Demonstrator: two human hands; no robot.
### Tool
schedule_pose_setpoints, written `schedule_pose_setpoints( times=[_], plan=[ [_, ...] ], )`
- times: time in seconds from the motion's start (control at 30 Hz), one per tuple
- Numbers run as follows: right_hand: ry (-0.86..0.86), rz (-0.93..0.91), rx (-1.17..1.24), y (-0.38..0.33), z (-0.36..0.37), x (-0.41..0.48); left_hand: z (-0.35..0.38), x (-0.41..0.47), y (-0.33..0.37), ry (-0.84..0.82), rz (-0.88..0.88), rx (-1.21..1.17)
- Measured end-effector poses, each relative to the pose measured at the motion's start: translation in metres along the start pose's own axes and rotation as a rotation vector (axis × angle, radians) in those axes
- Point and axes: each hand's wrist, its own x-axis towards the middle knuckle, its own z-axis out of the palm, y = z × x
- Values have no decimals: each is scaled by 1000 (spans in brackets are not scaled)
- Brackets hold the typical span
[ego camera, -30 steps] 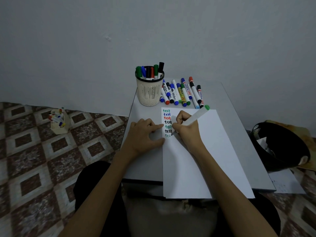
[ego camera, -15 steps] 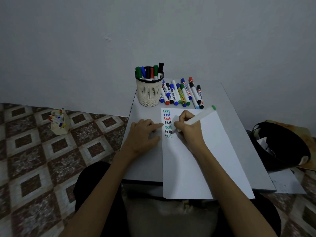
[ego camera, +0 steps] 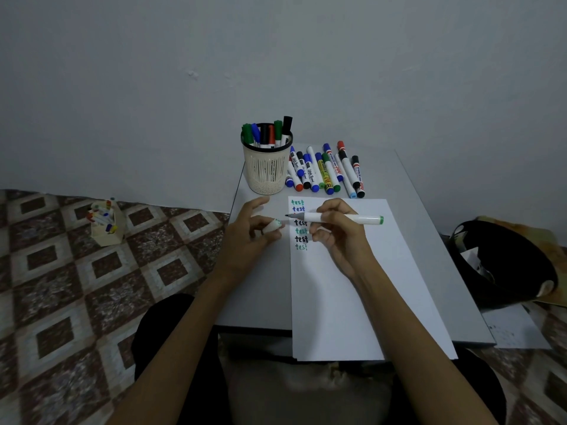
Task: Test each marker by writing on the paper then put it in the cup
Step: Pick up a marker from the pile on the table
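Two hands, mid-frame: right hand [ego camera: 340, 240] grips one marker [ego camera: 363, 218] — left hand [ego camera: 245, 240] pinches one cap [ego camera: 272, 226]. Six markers [ego camera: 271, 133] stand in the cup [ego camera: 266, 174].

Dim, flat, bluish light throughout, casting only faint shadows (no glare anywhere); wide-angle distortion bends the edges, and the lower corners blur softly.

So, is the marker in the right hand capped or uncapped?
Uncapped: the marker shows a bare tip, and the left hand holds the cap.
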Motion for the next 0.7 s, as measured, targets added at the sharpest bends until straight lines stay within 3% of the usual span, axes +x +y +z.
schedule_pose_setpoints(
  times=[0.43,0.7],
  plan=[
    [-37,-18,-361,3,6,-5,-4,2,-6,-17,144,30],
    [14,5,-301,-1,18,-10,-6,2,-10,26,219,42]
  ],
)
